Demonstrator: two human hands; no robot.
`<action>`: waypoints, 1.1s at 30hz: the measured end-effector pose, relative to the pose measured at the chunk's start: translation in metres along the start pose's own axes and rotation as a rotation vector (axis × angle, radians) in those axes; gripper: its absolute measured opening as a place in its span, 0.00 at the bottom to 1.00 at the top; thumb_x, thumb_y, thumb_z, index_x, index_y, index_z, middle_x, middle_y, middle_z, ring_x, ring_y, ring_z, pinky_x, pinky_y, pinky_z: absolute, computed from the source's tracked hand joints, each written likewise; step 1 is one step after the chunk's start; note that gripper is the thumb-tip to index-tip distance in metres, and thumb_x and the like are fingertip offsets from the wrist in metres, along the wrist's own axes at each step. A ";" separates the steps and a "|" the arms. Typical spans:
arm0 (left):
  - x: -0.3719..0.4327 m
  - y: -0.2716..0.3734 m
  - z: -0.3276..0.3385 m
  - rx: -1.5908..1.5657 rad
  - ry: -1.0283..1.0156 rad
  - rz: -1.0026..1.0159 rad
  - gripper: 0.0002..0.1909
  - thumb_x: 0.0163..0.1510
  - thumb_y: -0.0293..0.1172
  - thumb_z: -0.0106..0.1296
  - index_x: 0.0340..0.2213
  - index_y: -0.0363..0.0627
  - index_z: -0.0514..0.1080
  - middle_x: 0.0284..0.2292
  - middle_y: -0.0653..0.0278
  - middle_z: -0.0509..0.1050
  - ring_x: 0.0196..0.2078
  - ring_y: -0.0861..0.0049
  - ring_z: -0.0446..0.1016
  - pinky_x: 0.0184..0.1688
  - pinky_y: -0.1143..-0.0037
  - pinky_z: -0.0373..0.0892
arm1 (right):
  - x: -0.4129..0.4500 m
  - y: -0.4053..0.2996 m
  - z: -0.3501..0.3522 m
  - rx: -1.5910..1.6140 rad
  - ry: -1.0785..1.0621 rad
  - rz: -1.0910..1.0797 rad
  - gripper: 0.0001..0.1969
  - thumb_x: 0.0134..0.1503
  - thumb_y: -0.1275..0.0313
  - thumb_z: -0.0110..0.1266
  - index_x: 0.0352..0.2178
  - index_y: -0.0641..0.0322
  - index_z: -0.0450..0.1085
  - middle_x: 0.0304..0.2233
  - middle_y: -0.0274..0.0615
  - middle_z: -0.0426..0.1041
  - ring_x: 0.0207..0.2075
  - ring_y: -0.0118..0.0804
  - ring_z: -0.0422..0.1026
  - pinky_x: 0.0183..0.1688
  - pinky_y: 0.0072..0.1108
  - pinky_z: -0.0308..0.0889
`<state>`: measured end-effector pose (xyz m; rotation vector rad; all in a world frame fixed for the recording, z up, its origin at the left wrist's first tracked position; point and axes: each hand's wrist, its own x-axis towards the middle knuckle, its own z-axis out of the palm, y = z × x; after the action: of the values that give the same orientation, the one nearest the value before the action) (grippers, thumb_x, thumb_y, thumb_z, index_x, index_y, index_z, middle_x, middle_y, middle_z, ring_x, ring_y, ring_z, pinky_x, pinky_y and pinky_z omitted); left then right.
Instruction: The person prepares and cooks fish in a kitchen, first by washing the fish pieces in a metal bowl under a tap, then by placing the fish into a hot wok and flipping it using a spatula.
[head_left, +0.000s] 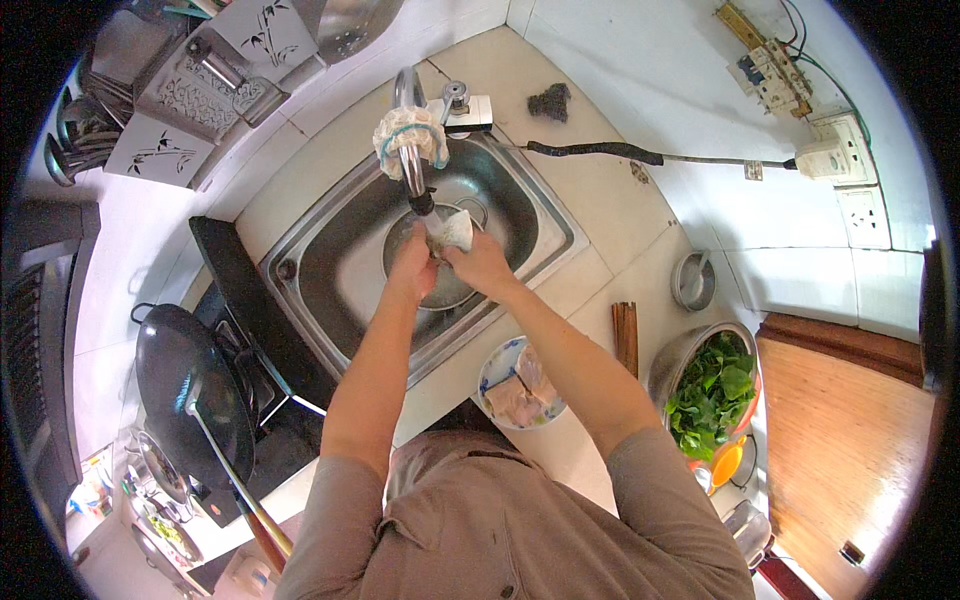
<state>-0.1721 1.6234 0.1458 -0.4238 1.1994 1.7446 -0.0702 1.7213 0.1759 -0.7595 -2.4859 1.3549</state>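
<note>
Under the faucet (414, 169), my right hand (482, 264) grips a small white object (456, 227) whose kind I cannot make out. Water runs from the spout onto it. My left hand (412, 264) is close against its left side, with the fingers partly hidden, so its grip is unclear. Both hands are over a round metal bowl (450, 301) that holds water. The bowl sits in the stainless steel sink (352, 262).
A patterned plate of raw meat (517, 401) is on the near counter edge. Right of it are wooden sticks (624, 337), a small metal bowl (694, 281) and a pot of leafy greens (712, 390). A wok (187, 382) stands left. A cable (592, 148) crosses behind the sink.
</note>
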 end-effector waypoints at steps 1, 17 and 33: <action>0.000 -0.001 -0.001 0.010 -0.028 -0.037 0.15 0.63 0.35 0.39 0.47 0.43 0.67 0.40 0.64 0.73 0.39 0.71 0.72 0.45 0.69 0.67 | -0.001 -0.006 -0.006 0.000 -0.005 0.004 0.15 0.53 0.67 0.56 0.38 0.68 0.71 0.31 0.47 0.75 0.29 0.35 0.74 0.25 0.27 0.72; -0.047 0.003 0.010 -0.039 -0.183 -0.185 0.17 0.61 0.44 0.44 0.40 0.43 0.69 0.38 0.60 0.75 0.37 0.67 0.76 0.43 0.68 0.73 | -0.027 -0.033 -0.041 -0.409 -0.088 -0.415 0.19 0.42 0.77 0.53 0.40 0.55 0.75 0.43 0.45 0.73 0.45 0.50 0.70 0.46 0.30 0.65; -0.081 0.037 -0.036 1.304 0.473 0.893 0.12 0.59 0.29 0.45 0.42 0.35 0.66 0.33 0.53 0.76 0.35 0.62 0.77 0.38 0.67 0.71 | -0.117 0.004 -0.077 0.054 0.118 0.018 0.07 0.47 0.80 0.51 0.29 0.69 0.74 0.36 0.52 0.74 0.38 0.49 0.73 0.42 0.31 0.68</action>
<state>-0.1710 1.5488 0.2070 0.6180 2.8111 1.0775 0.0622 1.7167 0.2225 -0.8268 -2.3479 1.3374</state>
